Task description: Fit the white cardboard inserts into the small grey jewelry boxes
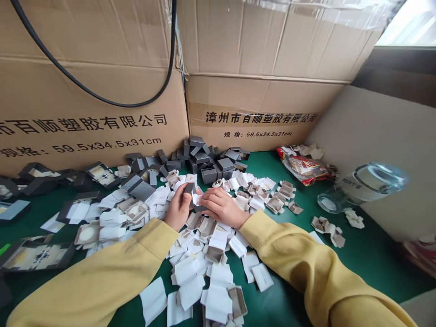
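Grey box (pixel 189 188), small, square, between both hands

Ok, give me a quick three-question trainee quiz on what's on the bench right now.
1. True or false: the left hand holds a small grey box.
2. Which lies on its side at the right: A) clear bottle B) metal can C) mug?
3. What colour is the table?

Key: 1 true; 2 A; 3 green.
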`<action>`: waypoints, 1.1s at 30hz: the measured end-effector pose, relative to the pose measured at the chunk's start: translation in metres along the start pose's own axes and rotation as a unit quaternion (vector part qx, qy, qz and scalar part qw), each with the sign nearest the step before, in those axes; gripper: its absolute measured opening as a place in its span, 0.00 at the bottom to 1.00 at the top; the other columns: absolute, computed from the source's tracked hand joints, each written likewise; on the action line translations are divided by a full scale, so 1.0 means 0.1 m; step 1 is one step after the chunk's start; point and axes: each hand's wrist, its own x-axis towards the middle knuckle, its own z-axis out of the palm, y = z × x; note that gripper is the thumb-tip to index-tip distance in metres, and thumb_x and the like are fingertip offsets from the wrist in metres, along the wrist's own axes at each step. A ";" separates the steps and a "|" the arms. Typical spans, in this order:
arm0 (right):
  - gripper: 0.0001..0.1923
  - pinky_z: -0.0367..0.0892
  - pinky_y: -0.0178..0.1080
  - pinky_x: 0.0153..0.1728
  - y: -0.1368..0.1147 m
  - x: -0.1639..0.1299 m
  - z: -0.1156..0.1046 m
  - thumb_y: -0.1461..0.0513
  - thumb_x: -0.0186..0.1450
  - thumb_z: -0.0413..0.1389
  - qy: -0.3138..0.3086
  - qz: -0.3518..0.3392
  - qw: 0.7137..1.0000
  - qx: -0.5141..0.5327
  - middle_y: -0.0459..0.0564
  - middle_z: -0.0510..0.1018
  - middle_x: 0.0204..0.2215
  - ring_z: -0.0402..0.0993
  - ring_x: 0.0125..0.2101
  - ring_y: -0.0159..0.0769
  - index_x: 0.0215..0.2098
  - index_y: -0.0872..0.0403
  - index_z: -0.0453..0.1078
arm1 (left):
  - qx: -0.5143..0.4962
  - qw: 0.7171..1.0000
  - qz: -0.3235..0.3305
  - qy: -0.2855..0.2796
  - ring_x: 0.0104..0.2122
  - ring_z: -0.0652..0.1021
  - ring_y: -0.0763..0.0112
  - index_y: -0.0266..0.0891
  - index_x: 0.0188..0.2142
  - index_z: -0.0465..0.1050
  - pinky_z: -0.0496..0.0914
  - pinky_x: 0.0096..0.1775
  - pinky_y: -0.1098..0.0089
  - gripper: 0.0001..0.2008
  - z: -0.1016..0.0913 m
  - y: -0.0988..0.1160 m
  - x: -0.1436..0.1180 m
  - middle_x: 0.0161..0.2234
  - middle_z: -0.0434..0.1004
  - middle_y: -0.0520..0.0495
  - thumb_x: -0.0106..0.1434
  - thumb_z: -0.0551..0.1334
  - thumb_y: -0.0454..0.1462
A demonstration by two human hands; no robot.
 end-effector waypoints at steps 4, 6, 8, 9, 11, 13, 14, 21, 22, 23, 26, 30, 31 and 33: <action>0.18 0.63 0.47 0.48 0.02 -0.01 0.01 0.53 0.67 0.49 0.052 0.028 0.998 -0.019 0.58 0.72 0.45 0.64 0.49 0.42 0.49 0.57 0.64 | -0.100 0.995 0.019 -0.008 0.45 0.75 0.60 0.39 0.56 0.60 0.74 0.37 0.66 0.30 0.01 -0.01 0.01 0.51 0.70 0.37 0.61 0.49 0.54; 0.16 0.63 0.46 0.47 0.03 -0.01 0.02 0.55 0.67 0.47 0.068 0.028 0.997 -0.028 0.58 0.73 0.44 0.64 0.47 0.41 0.47 0.57 0.65 | -0.145 0.989 0.015 -0.021 0.46 0.75 0.60 0.38 0.57 0.58 0.73 0.40 0.64 0.31 0.02 -0.01 0.02 0.51 0.70 0.36 0.61 0.48 0.54; 0.13 0.63 0.46 0.46 0.04 -0.02 0.03 0.59 0.68 0.45 0.059 0.002 0.998 -0.033 0.56 0.73 0.44 0.64 0.47 0.41 0.45 0.56 0.66 | -0.161 0.986 0.008 -0.042 0.47 0.74 0.59 0.38 0.58 0.57 0.72 0.42 0.62 0.31 0.04 -0.01 0.03 0.52 0.69 0.35 0.62 0.49 0.54; 0.13 0.63 0.46 0.46 0.04 -0.02 0.04 0.60 0.68 0.45 0.055 -0.015 0.998 -0.034 0.55 0.74 0.42 0.64 0.46 0.40 0.45 0.56 0.67 | -0.170 0.984 0.009 -0.049 0.48 0.74 0.59 0.38 0.58 0.57 0.72 0.43 0.62 0.31 0.05 -0.01 0.03 0.53 0.69 0.35 0.61 0.50 0.54; 0.12 0.62 0.46 0.45 0.05 -0.05 0.05 0.61 0.68 0.45 0.063 -0.030 0.997 -0.041 0.55 0.74 0.40 0.65 0.44 0.40 0.44 0.56 0.67 | -0.192 0.980 0.008 -0.051 0.48 0.74 0.60 0.39 0.57 0.56 0.71 0.44 0.61 0.31 0.07 0.00 0.04 0.53 0.68 0.36 0.60 0.51 0.54; 0.11 0.62 0.46 0.44 0.06 -0.08 0.06 0.63 0.68 0.45 0.067 0.001 0.996 -0.062 0.55 0.74 0.41 0.65 0.44 0.40 0.44 0.55 0.67 | -0.185 0.981 -0.003 -0.056 0.47 0.74 0.62 0.40 0.54 0.59 0.72 0.43 0.61 0.28 0.08 0.00 0.04 0.51 0.70 0.39 0.59 0.55 0.52; 0.11 0.62 0.46 0.43 0.07 -0.10 0.06 0.64 0.68 0.45 0.077 0.020 0.994 -0.077 0.56 0.74 0.41 0.66 0.43 0.40 0.44 0.55 0.67 | -0.173 0.983 -0.009 -0.061 0.46 0.74 0.63 0.40 0.52 0.61 0.72 0.43 0.62 0.26 0.09 0.01 0.04 0.50 0.71 0.40 0.59 0.57 0.50; 0.11 0.66 0.41 0.38 0.08 -0.12 0.12 0.64 0.67 0.45 0.054 0.032 0.989 -0.137 0.59 0.72 0.42 0.68 0.40 0.39 0.44 0.57 0.66 | -0.142 0.979 -0.075 -0.124 0.40 0.76 0.63 0.33 0.42 0.70 0.75 0.39 0.60 0.22 0.10 0.07 0.04 0.39 0.76 0.41 0.53 0.63 0.47; 0.11 0.67 0.41 0.38 0.08 -0.12 0.13 0.63 0.67 0.46 0.052 0.033 0.989 -0.135 0.60 0.72 0.42 0.68 0.40 0.39 0.44 0.57 0.66 | -0.146 0.978 -0.074 -0.127 0.40 0.77 0.63 0.33 0.42 0.70 0.75 0.40 0.59 0.21 0.10 0.07 0.04 0.39 0.76 0.41 0.54 0.63 0.46; 0.10 0.67 0.40 0.38 0.08 -0.11 0.14 0.63 0.67 0.46 0.047 0.037 0.990 -0.131 0.60 0.71 0.42 0.68 0.41 0.39 0.44 0.58 0.66 | -0.148 0.977 -0.076 -0.130 0.39 0.77 0.63 0.33 0.42 0.70 0.75 0.40 0.59 0.20 0.09 0.08 0.05 0.39 0.76 0.41 0.54 0.63 0.45; 0.11 0.68 0.39 0.38 0.09 -0.08 0.15 0.63 0.66 0.48 0.044 0.051 0.990 -0.123 0.60 0.70 0.45 0.68 0.43 0.39 0.45 0.58 0.65 | -0.154 0.975 -0.087 -0.133 0.37 0.78 0.64 0.33 0.42 0.70 0.75 0.40 0.58 0.18 0.07 0.10 0.08 0.36 0.77 0.42 0.55 0.63 0.42; 0.12 0.68 0.39 0.40 0.10 -0.06 0.12 0.63 0.65 0.49 0.023 0.064 0.992 -0.105 0.60 0.70 0.47 0.68 0.45 0.39 0.46 0.57 0.64 | -0.157 0.973 -0.109 -0.129 0.32 0.79 0.67 0.32 0.40 0.70 0.76 0.38 0.58 0.15 0.06 0.11 0.12 0.32 0.77 0.44 0.55 0.64 0.39; 0.12 0.68 0.39 0.41 0.11 -0.06 0.11 0.63 0.65 0.49 0.022 0.067 0.992 -0.101 0.60 0.69 0.47 0.68 0.45 0.39 0.46 0.57 0.64 | -0.158 0.973 -0.113 -0.127 0.31 0.79 0.68 0.32 0.40 0.69 0.76 0.37 0.59 0.15 0.06 0.11 0.12 0.31 0.77 0.45 0.55 0.64 0.39; 0.12 0.68 0.39 0.41 0.12 -0.06 0.09 0.63 0.65 0.49 0.017 0.069 0.993 -0.092 0.60 0.70 0.48 0.68 0.45 0.38 0.47 0.57 0.64 | -0.160 0.973 -0.118 -0.120 0.29 0.78 0.70 0.32 0.38 0.69 0.77 0.37 0.60 0.14 0.07 0.12 0.13 0.29 0.76 0.46 0.55 0.64 0.38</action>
